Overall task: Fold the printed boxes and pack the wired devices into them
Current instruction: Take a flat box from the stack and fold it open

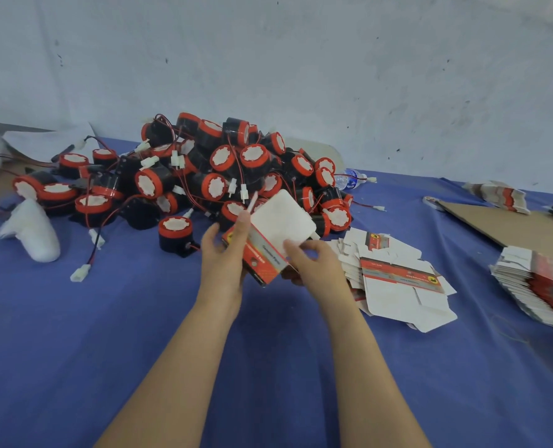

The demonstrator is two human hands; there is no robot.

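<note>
A half-folded box [263, 258], with red print on its side and a plain white flap raised, sits tilted between the left hand [223, 257] and the right hand [315, 261]. Behind it is a tangled heap of devices [223, 163], black with red rims and red-black wires. Unfolded flat boxes [401, 282] lie scattered just to the right, and a neat stack [540, 286] lies further right.
</note>
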